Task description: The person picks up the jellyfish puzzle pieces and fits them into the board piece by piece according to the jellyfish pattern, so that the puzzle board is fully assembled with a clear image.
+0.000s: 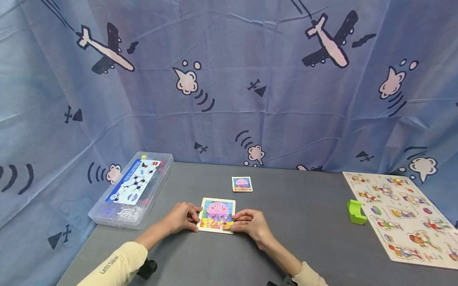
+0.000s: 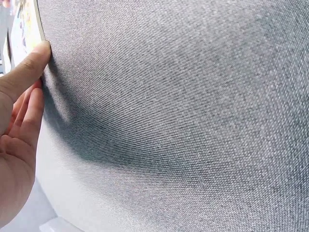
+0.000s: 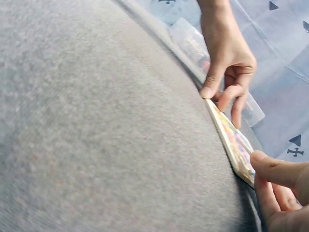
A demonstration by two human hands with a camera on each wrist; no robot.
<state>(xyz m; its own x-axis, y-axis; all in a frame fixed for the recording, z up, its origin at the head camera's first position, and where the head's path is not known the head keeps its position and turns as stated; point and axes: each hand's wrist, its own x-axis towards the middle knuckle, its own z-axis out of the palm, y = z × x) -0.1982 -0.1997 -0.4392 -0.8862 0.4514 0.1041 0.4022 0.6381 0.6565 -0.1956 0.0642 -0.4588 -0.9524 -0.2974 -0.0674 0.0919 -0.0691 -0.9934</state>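
Note:
A small square jigsaw puzzle (image 1: 217, 212) with a pink jellyfish lies on the grey table in its pale wooden frame. My left hand (image 1: 182, 217) grips the frame's left side, thumb by the near corner and fingers curled along the edge. In the left wrist view the left thumb (image 2: 30, 65) presses that edge. My right hand (image 1: 253, 227) pinches a yellow puzzle piece (image 1: 227, 225) at the lower right corner, where a pale gap shows beside it. The right thumb (image 3: 273, 169) lies over the puzzle's edge in the right wrist view.
Behind the puzzle lies a small jellyfish picture card (image 1: 242, 184). A clear plastic case (image 1: 146, 194) of molecule-model parts stands at the left. On the right are a green plastic block (image 1: 356, 212) and a large wooden picture board (image 1: 397, 202). A blue patterned curtain (image 1: 229, 99) hangs behind.

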